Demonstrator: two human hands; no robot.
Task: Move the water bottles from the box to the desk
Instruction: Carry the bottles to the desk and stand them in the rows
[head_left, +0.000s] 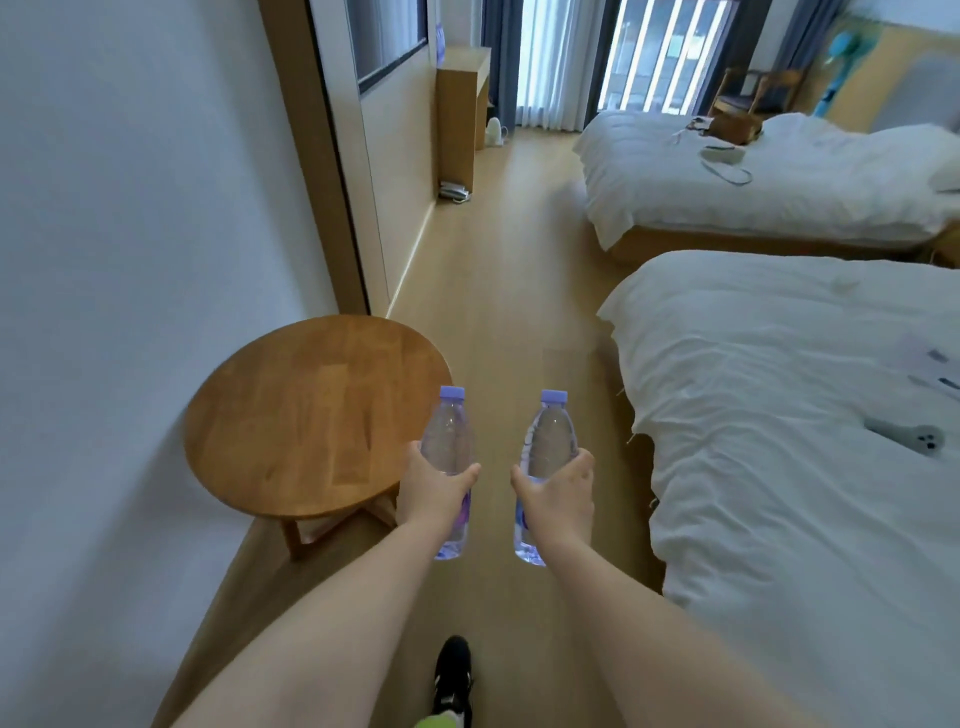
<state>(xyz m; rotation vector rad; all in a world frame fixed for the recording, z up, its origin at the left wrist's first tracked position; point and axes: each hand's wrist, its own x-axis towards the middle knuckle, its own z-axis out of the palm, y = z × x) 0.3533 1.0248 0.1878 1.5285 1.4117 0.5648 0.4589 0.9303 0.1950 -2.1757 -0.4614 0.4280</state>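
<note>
My left hand (429, 491) grips a clear water bottle with a lilac cap (448, 431) around its middle, held upright over the wooden floor. My right hand (558, 496) grips a second clear bottle (548, 441) the same way, a short gap to the right of the first. Both arms reach forward. A wooden desk (460, 98) stands far ahead against the left wall, near the curtains. No box is in view.
A round wooden side table (311, 410) stands by the left wall, just left of my left hand. Two beds with white covers, the near bed (779, 415) and the far bed (753, 176), fill the right side. A strip of wooden floor (498, 270) runs between them. My black shoe (453, 675) is below.
</note>
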